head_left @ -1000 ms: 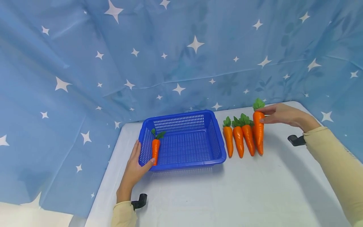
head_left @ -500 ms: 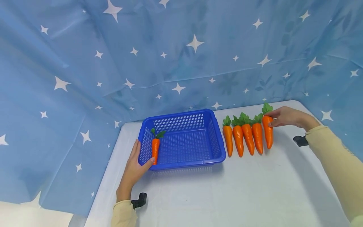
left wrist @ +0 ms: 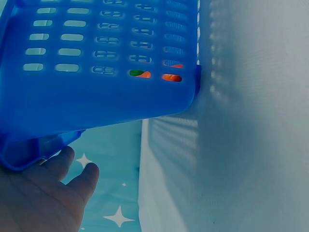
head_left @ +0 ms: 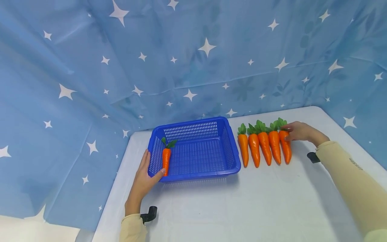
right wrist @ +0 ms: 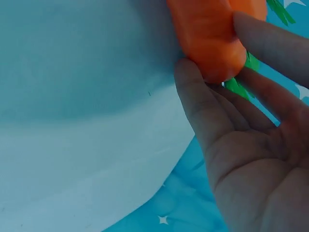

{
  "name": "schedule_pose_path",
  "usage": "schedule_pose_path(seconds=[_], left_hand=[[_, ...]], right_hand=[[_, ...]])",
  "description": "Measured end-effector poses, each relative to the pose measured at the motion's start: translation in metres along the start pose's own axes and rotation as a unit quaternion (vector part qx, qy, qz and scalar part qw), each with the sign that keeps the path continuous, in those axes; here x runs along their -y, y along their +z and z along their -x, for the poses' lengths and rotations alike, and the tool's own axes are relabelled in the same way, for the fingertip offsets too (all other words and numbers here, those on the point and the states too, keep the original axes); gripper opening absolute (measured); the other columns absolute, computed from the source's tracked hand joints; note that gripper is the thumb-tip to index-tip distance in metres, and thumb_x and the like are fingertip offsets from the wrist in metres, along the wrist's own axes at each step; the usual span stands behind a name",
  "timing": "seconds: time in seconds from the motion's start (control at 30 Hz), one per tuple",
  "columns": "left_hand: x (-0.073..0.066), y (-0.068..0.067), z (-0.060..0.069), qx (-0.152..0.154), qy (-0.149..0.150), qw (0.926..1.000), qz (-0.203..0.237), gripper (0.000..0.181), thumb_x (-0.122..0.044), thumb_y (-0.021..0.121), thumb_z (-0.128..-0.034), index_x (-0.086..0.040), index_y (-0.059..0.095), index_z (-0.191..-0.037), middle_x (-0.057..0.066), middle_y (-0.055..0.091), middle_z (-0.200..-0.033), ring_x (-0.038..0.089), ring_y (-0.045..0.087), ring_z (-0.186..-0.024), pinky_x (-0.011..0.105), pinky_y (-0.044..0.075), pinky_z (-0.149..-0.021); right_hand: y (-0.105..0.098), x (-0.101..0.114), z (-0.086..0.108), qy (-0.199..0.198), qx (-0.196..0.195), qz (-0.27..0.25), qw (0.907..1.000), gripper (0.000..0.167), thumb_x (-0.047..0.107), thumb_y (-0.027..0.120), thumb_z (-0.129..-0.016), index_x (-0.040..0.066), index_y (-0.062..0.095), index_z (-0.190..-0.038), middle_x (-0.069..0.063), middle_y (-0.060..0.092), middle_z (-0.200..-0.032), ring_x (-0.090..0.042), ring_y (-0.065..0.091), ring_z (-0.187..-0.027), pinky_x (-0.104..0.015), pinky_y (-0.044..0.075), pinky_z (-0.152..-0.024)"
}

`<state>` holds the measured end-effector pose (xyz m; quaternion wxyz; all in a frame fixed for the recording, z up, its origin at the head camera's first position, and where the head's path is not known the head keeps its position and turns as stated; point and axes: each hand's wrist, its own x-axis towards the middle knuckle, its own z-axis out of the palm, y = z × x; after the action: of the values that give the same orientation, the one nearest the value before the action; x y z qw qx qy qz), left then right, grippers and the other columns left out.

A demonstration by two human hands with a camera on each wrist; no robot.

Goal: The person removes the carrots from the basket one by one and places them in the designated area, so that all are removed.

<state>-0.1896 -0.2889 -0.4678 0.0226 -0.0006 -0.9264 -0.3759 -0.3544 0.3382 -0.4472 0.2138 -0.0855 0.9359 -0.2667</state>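
The right hand [head_left: 300,131] pinches the leafy end of the rightmost carrot [head_left: 285,146], which lies on the table at the end of a row. In the right wrist view, fingertips are on both sides of that carrot [right wrist: 207,43]. Several other carrots [head_left: 264,148] lie side by side to its left, green tops away from the person. At the left, a blue plastic basket [head_left: 199,175] holds one carrot [head_left: 166,159] along its left wall. The left hand [head_left: 143,178] rests on the basket's near left corner, fingers extended along the side, thumb over the rim.
A white-covered table [head_left: 242,208] carries everything. Behind and to the left hangs a blue curtain [head_left: 151,67] with white stars, close to the table's far edge. The row of carrots sits just right of the basket.
The right hand placed one carrot in the row and moved right, then drew another carrot down toward the person, level with the row. The left hand and basket stayed put.
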Motion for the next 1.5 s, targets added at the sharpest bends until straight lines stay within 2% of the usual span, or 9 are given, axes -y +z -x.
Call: schedule_pose_path(seconds=[0.13, 0.37, 0.47, 0.6, 0.7, 0.8, 0.97, 1.1, 1.5], left_hand=[[0.002, 0.001, 0.001, -0.003, 0.001, 1.0000, 0.001, 0.107, -0.058, 0.068, -0.0967, -0.013, 0.009, -0.174, 0.007, 0.003, -0.180, 0.041, 0.011, -0.163, 0.070, 0.024, -0.119], [0.002, 0.000, 0.001, -0.006, 0.000, 1.0000, 0.001, 0.106, -0.057, 0.067, -0.0972, -0.014, 0.008, -0.174, 0.007, 0.003, -0.180, 0.041, 0.010, -0.163, 0.070, 0.024, -0.119], [0.001, -0.001, 0.001, -0.007, 0.001, 1.0000, 0.001, 0.105, -0.055, 0.068, -0.0974, -0.013, 0.008, -0.174, 0.008, 0.002, -0.180, 0.042, 0.010, -0.163, 0.070, 0.023, -0.120], [0.002, -0.002, 0.001, -0.008, 0.005, 1.0000, -0.001, 0.106, -0.054, 0.068, -0.0971, -0.012, 0.008, -0.174, 0.009, 0.003, -0.180, 0.043, 0.011, -0.162, 0.070, 0.023, -0.120], [0.002, -0.002, 0.000, -0.007, 0.007, 0.9999, -0.004, 0.107, -0.056, 0.068, -0.0968, -0.012, 0.007, -0.174, 0.010, 0.002, -0.180, 0.043, 0.011, -0.162, 0.070, 0.023, -0.120], [0.002, -0.003, -0.001, -0.007, 0.010, 0.9999, -0.003, 0.107, -0.056, 0.068, -0.0968, -0.011, 0.007, -0.173, 0.010, 0.002, -0.180, 0.043, 0.011, -0.162, 0.070, 0.023, -0.119], [0.002, -0.002, -0.002, -0.009, 0.017, 0.9998, 0.000, 0.107, -0.054, 0.069, -0.0966, -0.010, 0.008, -0.173, 0.010, 0.003, -0.180, 0.043, 0.011, -0.162, 0.070, 0.023, -0.120], [0.002, -0.001, -0.002, -0.008, 0.020, 0.9998, 0.001, 0.107, -0.054, 0.068, -0.0967, -0.009, 0.009, -0.173, 0.010, 0.003, -0.180, 0.043, 0.011, -0.162, 0.070, 0.023, -0.120], [0.004, 0.002, -0.001, -0.009, 0.017, 0.9998, -0.001, 0.106, -0.056, 0.068, -0.0969, -0.010, 0.010, -0.173, 0.009, 0.003, -0.180, 0.043, 0.011, -0.162, 0.070, 0.022, -0.120]], right_hand=[[0.004, 0.000, 0.002, -0.005, -0.007, -0.002, 1.0000, 0.070, 0.015, 0.070, -0.099, -0.023, 0.038, -0.149, -0.051, 0.042, -0.144, -0.066, 0.047, -0.127, -0.075, 0.044, -0.104], [0.005, -0.001, 0.001, 0.000, 0.005, -0.032, 0.9995, 0.076, 0.018, 0.066, -0.104, -0.021, 0.027, -0.156, -0.054, 0.032, -0.148, -0.065, 0.047, -0.130, -0.065, 0.051, -0.103], [0.005, 0.001, 0.003, 0.004, -0.016, -0.031, 0.9994, 0.084, 0.031, 0.064, -0.107, -0.015, 0.019, -0.161, -0.053, 0.019, -0.156, -0.069, 0.031, -0.140, -0.076, 0.038, -0.109], [0.005, 0.006, 0.001, 0.007, -0.064, -0.038, 0.9972, 0.097, 0.048, 0.058, -0.108, -0.004, 0.001, -0.167, -0.049, -0.012, -0.161, -0.071, -0.002, -0.148, -0.088, 0.012, -0.109], [0.005, 0.012, 0.000, 0.003, -0.089, -0.053, 0.9946, 0.101, 0.052, 0.055, -0.109, 0.003, -0.011, -0.167, -0.042, -0.032, -0.159, -0.072, -0.012, -0.146, -0.090, 0.009, -0.106], [0.005, 0.022, 0.000, -0.003, -0.105, -0.068, 0.9921, 0.104, 0.055, 0.053, -0.108, 0.008, -0.019, -0.166, -0.036, -0.039, -0.159, -0.074, -0.010, -0.145, -0.090, 0.010, -0.105], [0.005, 0.041, -0.003, -0.014, -0.113, -0.088, 0.9895, 0.108, 0.062, 0.052, -0.106, 0.012, -0.024, -0.165, -0.031, -0.039, -0.162, -0.068, -0.013, -0.149, -0.088, 0.006, -0.109], [0.006, 0.055, -0.007, -0.026, -0.112, -0.105, 0.9878, 0.107, 0.063, 0.051, -0.107, 0.011, -0.022, -0.166, -0.028, -0.031, -0.168, -0.060, -0.014, -0.154, -0.083, 0.003, -0.114], [0.009, 0.118, -0.018, -0.081, -0.101, -0.130, 0.9830, 0.099, 0.065, 0.049, -0.107, 0.013, -0.003, -0.173, -0.030, 0.005, -0.175, -0.057, 0.015, -0.156, -0.077, 0.021, -0.117]])
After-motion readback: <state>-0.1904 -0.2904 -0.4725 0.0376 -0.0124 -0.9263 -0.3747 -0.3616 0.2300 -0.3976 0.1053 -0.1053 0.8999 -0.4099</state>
